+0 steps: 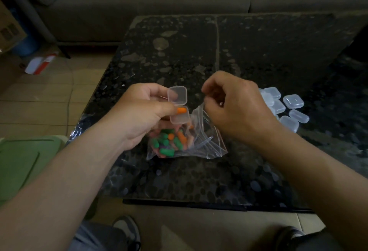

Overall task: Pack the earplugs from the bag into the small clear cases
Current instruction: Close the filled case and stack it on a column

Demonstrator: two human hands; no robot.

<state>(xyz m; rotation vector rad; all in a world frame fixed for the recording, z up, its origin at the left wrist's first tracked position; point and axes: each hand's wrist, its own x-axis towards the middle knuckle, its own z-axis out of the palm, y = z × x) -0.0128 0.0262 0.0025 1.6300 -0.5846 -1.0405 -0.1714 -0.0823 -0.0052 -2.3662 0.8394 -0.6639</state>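
Just below my hands, the clear bag [201,148] lies on the table [199,181], holding green and orange earplugs [169,143]. My left hand [143,115] grips an open case [179,109], thumb on the orange earplug [182,110] inside. My right hand [239,109] pinches the bag's upper edge. Beyond it sit closed clear cases [286,109].

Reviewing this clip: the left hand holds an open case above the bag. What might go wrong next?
1. The orange earplug lies in the open case gripped by the left hand; it may slip out before the lid shuts.
2. The right hand seems to pinch the bag only by its rim; pulling could spill earplugs onto the table.
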